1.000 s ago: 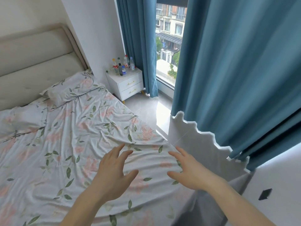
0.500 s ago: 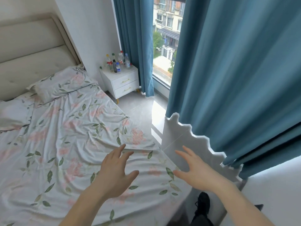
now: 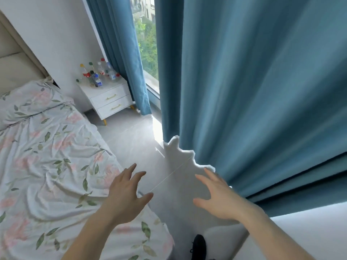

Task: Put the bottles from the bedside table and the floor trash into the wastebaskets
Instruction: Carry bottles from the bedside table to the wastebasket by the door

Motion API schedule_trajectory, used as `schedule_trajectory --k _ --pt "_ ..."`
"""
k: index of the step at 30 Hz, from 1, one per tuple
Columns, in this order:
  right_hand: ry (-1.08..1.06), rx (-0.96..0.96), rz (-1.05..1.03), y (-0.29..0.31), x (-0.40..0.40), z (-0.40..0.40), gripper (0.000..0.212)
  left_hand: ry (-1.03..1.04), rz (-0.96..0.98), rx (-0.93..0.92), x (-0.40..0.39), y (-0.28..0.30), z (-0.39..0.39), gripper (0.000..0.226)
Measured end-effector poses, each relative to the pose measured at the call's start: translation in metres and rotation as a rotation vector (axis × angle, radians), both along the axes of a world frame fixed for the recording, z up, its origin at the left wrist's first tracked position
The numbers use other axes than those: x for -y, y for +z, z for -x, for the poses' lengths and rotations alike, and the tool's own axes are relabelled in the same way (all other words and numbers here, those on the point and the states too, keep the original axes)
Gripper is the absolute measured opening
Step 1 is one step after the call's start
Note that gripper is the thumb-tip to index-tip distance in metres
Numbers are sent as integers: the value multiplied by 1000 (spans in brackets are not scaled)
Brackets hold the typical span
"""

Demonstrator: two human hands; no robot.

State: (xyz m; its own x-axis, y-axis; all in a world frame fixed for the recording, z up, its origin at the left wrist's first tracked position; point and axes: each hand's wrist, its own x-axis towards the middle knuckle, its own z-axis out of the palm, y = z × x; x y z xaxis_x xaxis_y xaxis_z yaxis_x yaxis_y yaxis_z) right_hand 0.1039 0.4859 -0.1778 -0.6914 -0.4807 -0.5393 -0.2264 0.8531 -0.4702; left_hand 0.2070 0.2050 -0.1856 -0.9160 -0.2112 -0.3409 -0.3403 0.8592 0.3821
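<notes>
You've stepped off the bed's corner and nearer the counter (image 3: pixel 105 91).
Left hand (image 3: pixel 125 196) and right hand (image 3: pixel 217 197) spread, empty; bottles (image 3: pixel 97 74) well ahead, untouched.

text: none legible | bottles (image 3: pixel 97 75) at back of bedside table (image 3: pixel 105 94): red, blue, white label bands only, lettering too small and blurred | no other signs or numbers
</notes>
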Motion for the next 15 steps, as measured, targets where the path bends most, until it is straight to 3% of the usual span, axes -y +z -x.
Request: schedule_trajectory --k 6,15 --pt "10 -35 9 18 -30 87 84 22 -5 -94 -25 20 82 70" --pt "245 -16 78 33 64 184 81 257 -32 -74 32 15 122 70"
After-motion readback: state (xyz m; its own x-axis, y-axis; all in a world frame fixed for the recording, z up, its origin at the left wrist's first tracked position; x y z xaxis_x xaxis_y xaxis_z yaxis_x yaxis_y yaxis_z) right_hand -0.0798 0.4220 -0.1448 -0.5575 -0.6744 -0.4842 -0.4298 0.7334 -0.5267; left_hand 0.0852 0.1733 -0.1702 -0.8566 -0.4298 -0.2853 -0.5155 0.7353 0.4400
